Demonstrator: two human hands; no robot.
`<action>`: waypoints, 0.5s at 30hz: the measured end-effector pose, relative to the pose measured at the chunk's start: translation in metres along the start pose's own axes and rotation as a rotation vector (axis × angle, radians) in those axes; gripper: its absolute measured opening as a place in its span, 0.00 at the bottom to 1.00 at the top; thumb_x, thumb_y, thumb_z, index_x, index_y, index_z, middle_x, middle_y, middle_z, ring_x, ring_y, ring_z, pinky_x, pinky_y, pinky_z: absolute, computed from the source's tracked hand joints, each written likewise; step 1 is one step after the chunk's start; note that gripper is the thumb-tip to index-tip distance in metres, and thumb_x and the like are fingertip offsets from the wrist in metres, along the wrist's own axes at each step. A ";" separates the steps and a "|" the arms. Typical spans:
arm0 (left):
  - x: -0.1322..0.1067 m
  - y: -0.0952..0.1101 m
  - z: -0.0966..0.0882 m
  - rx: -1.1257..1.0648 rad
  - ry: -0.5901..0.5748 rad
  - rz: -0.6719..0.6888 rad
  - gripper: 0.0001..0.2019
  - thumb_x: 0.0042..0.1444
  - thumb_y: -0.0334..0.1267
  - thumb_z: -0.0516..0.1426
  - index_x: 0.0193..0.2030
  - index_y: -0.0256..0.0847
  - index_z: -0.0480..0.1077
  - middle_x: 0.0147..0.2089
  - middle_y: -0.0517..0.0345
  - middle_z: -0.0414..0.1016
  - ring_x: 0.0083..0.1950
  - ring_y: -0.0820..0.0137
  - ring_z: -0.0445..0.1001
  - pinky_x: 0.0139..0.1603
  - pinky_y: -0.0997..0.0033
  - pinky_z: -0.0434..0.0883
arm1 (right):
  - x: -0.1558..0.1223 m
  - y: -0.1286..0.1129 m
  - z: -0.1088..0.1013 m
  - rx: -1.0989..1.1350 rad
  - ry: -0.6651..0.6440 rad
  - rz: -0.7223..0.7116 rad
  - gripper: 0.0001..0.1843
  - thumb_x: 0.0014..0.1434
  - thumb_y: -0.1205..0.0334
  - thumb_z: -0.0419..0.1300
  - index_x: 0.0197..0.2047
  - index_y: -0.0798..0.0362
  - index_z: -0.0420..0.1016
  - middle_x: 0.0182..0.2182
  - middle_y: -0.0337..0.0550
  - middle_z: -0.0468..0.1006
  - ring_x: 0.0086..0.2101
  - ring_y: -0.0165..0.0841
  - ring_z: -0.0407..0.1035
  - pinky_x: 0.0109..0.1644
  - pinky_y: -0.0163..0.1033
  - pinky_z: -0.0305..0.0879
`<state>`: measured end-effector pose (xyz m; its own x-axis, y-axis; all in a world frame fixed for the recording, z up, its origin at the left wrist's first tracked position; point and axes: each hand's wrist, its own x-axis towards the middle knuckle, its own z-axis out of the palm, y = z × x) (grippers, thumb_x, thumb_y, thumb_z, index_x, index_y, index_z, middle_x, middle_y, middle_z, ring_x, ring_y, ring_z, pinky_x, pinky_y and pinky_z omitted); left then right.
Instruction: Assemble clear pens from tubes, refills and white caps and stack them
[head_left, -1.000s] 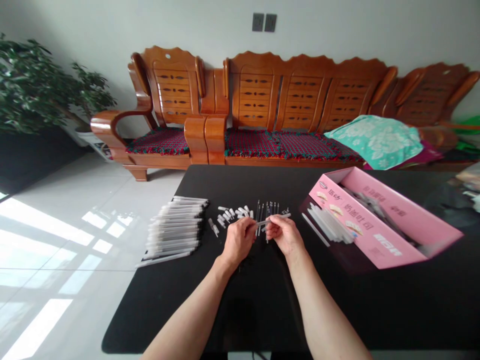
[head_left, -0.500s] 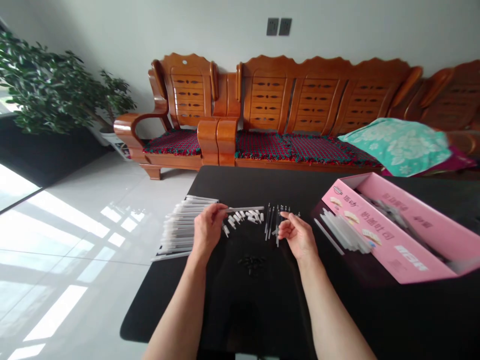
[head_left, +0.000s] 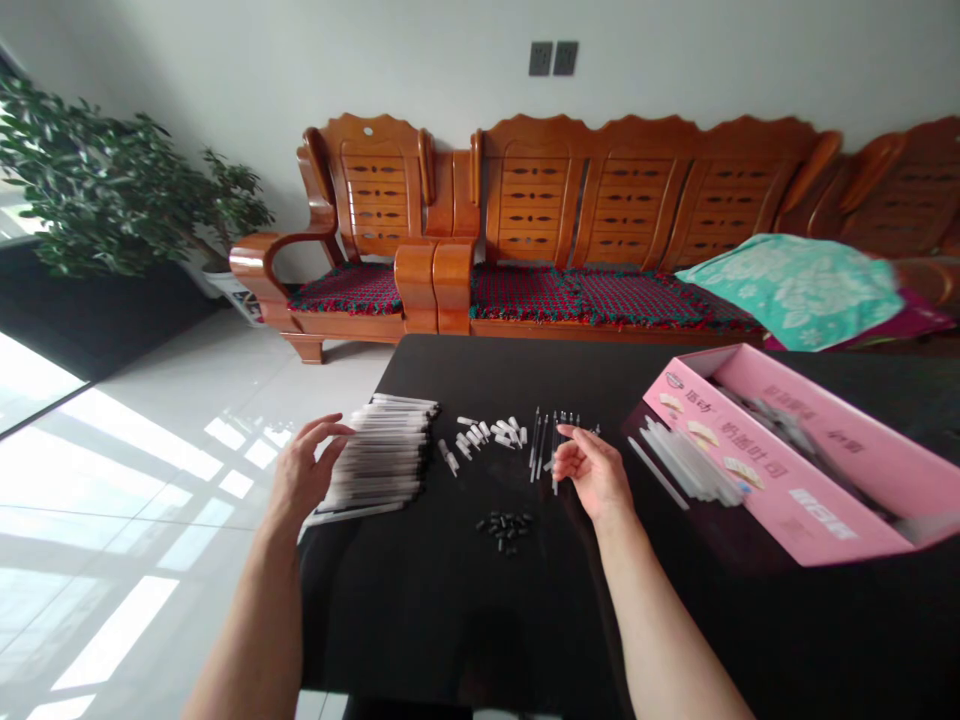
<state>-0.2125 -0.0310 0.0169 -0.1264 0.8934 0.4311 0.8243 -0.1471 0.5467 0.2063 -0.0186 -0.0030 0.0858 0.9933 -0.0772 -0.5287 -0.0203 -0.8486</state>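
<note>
On a black table [head_left: 465, 610], my left hand [head_left: 304, 470] rests at the left edge of a stack of finished white pens [head_left: 382, 455], fingers spread against their ends and holding nothing. My right hand [head_left: 592, 468] hovers half-curled just right of a row of thin pen refills [head_left: 546, 440], fingertips close to them, nothing gripped that I can see. Between the hands lie small white pen caps [head_left: 491, 432] and a cluster of tiny black end pieces [head_left: 506, 527].
Clear pen barrels [head_left: 686, 465] lie beside an open pink cardboard box [head_left: 795, 470] at the right. Behind the table stand wooden chairs and a bench [head_left: 600, 200] with a teal cloth [head_left: 795, 285]. A potted plant [head_left: 105, 190] is at far left.
My left hand carried an assembled pen from the centre to the pile at left and let it go. My right hand let go of the pen and moved beside the refills.
</note>
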 end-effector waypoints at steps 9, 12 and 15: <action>0.000 0.019 -0.005 0.004 0.083 -0.049 0.17 0.60 0.48 0.54 0.51 0.47 0.75 0.58 0.53 0.73 0.54 0.58 0.74 0.52 0.60 0.71 | -0.003 0.000 0.006 -0.126 0.056 -0.036 0.20 0.50 0.50 0.69 0.40 0.58 0.78 0.20 0.42 0.79 0.16 0.32 0.71 0.16 0.33 0.68; 0.005 0.057 0.001 -0.070 0.245 -0.161 0.16 0.58 0.46 0.57 0.50 0.46 0.76 0.50 0.54 0.78 0.46 0.61 0.77 0.46 0.63 0.73 | 0.000 0.001 0.000 -0.366 0.177 -0.112 0.20 0.51 0.48 0.67 0.38 0.58 0.78 0.19 0.41 0.77 0.15 0.30 0.68 0.13 0.31 0.61; 0.011 0.105 0.024 -0.381 0.223 -0.223 0.16 0.56 0.45 0.59 0.48 0.41 0.77 0.39 0.55 0.80 0.36 0.66 0.78 0.38 0.69 0.74 | 0.005 -0.006 -0.020 -0.667 0.345 -0.229 0.19 0.53 0.48 0.63 0.38 0.56 0.79 0.18 0.41 0.76 0.15 0.31 0.66 0.14 0.33 0.58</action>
<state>-0.1144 -0.0268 0.0617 -0.4260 0.8146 0.3937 0.5082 -0.1446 0.8490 0.2269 -0.0157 -0.0086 0.4463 0.8920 0.0722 0.1432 0.0085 -0.9897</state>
